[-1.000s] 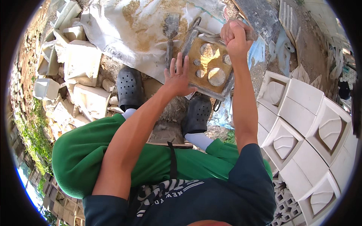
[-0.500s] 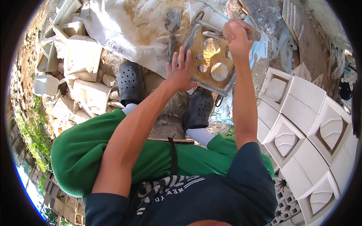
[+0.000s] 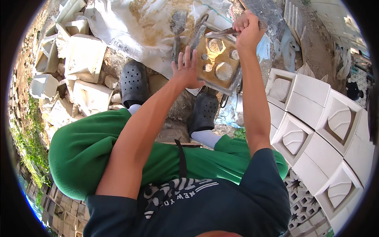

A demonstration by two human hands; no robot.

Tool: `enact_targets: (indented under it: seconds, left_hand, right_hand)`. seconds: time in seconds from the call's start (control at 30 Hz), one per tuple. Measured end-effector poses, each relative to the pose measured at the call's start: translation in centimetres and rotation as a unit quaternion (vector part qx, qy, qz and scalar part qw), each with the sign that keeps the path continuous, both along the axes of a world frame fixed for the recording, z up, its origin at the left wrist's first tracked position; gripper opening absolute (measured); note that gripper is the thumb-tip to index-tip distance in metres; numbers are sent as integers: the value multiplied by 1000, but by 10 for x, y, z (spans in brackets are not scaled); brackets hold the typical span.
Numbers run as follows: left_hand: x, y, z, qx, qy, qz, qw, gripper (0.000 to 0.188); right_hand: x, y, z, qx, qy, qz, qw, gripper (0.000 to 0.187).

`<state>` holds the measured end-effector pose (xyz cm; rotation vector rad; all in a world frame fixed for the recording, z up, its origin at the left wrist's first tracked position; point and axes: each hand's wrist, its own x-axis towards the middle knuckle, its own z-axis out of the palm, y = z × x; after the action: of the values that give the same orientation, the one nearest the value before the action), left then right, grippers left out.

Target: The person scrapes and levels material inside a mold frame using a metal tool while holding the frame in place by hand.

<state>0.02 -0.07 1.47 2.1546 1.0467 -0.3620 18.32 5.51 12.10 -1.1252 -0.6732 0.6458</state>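
A rectangular mould [image 3: 232, 56] with a yellowish, sand-dusted face and round openings of different sizes lies in front of me, in a grey frame. My left hand [image 3: 185, 73] has its fingers spread at the mould's near left side and holds nothing. Over the far right corner, my right hand [image 3: 248, 33] is closed round a narrow tool [image 3: 221, 33]. Its brown handle end sticks out right of the fist, and its thin shaft or blade points left across the mould's far edge. Its exact kind is unclear. A flat-bladed trowel [image 3: 178, 23] lies left of the mould.
A white sack sheet [image 3: 118, 29] dusted with sand lies under the trowel. Broken pale blocks [image 3: 85, 59] are heaped at the left, and white moulded blocks [image 3: 310, 98] stand in rows at the right. My dark clogs [image 3: 134, 83] are just before the mould.
My right hand has shifted slightly up, and the tool now slopes down to the left. The left hand stays spread beside the mould. The whole view has shifted a little.
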Motion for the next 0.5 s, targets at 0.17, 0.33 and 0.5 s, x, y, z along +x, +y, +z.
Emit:
enact_targets:
  seconds: [0.17,0.33,0.5]
  left_hand:
    - [30,0,-18,185,-165,162,955,112]
    - [73,58,-20,353,-236,-117,898,90]
    - [55,23,-38,325,-309,-170,877,78]
  right_hand:
    - [8,-55,35,95,44,-107,989,40]
    - [13,-126,93,113,13,-173,978,41]
    - [21,-166,88,102,-28,-190,976,41]
